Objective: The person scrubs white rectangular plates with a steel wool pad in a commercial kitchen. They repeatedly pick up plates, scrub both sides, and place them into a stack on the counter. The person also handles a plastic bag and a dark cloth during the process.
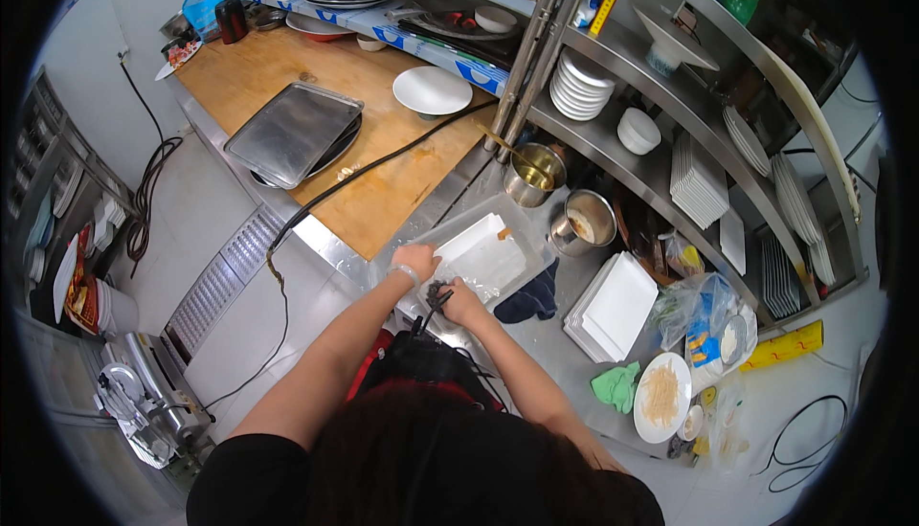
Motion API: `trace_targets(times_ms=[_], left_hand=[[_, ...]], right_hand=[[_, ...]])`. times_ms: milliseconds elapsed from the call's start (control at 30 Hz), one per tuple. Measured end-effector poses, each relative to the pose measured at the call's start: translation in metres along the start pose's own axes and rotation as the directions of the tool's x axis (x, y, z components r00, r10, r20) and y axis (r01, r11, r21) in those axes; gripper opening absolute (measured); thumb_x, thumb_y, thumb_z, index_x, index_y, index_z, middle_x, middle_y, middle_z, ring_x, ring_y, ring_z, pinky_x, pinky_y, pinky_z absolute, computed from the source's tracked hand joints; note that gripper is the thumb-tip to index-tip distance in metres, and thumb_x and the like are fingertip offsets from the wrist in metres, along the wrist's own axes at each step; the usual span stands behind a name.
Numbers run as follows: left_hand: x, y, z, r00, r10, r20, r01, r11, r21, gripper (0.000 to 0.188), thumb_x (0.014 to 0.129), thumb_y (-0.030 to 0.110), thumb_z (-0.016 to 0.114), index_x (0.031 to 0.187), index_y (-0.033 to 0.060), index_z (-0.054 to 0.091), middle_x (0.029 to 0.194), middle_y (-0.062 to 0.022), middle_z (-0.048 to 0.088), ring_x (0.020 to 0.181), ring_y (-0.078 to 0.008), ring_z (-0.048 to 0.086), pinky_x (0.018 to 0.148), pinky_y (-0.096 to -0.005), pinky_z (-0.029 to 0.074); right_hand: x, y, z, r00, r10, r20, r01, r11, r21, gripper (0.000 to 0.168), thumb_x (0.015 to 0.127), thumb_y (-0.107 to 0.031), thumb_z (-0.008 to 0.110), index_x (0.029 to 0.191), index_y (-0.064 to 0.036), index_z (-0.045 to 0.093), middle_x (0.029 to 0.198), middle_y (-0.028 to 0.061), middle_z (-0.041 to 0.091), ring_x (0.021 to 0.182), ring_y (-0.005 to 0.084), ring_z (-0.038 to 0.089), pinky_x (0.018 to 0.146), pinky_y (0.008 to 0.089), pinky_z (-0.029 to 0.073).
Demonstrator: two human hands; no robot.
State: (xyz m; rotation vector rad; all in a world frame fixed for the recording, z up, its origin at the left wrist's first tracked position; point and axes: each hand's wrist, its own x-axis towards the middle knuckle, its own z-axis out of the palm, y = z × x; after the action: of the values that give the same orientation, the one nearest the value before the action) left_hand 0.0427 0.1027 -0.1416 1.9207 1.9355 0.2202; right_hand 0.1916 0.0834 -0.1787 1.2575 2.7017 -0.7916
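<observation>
A translucent plastic tub [528, 221] stands on the steel counter before me, with rectangular white plates [481, 246] and liquid inside. My left hand [416, 262] is at the tub's left side, its fingers at the edge of the white plates; whether it grips one I cannot tell. My right hand [459, 302] is closed on a dark, crumpled scrubber [436, 295] over the tub's near end. A small brown piece [505, 234] lies on the white plates. Beside the tub, on the right, lies a dark blue cloth [531, 296].
Two metal pots [583, 223] stand beyond the tub. Right of it are stacked rectangular plates [621, 307], a green cloth [616, 387] and an oval plate of food [662, 397]. A metal tray [294, 135] lies on the wooden board [402, 196], crossed by a black cable [380, 160].
</observation>
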Motion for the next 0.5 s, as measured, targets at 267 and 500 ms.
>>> trace_targets(times_ms=[267, 500], left_hand=[[0.006, -0.011, 0.01, 0.999, 0.036, -0.006, -0.036, 0.999, 0.032, 0.029, 0.072, 0.022, 0.056, 0.099, 0.0121, 0.055, 0.088, -0.0137, 0.06, 0.084, -0.0292, 0.057, 0.072, -0.0393, 0.045], [0.004, -0.015, 0.014, 0.997, 0.075, -0.011, -0.075, 0.997, 0.021, 0.029, 0.072, 0.02, 0.057, 0.1, 0.012, 0.055, 0.088, -0.0141, 0.06, 0.084, -0.0292, 0.057, 0.072, -0.0386, 0.045]], right_hand=[[-0.011, -0.016, -0.025, 0.942, 0.333, 0.043, -0.328, 0.94, -0.095, 0.024, 0.073, -0.011, 0.048, 0.091, 0.002, 0.058, 0.108, 0.0215, 0.046, 0.089, 0.0362, 0.055, 0.076, 0.0388, 0.046], [0.006, 0.022, -0.037, 0.918, 0.393, -0.059, -0.397, 0.898, -0.188, 0.022, 0.071, -0.006, 0.051, 0.088, 0.004, 0.059, 0.105, 0.0256, 0.047, 0.087, 0.0352, 0.056, 0.075, 0.038, 0.048]])
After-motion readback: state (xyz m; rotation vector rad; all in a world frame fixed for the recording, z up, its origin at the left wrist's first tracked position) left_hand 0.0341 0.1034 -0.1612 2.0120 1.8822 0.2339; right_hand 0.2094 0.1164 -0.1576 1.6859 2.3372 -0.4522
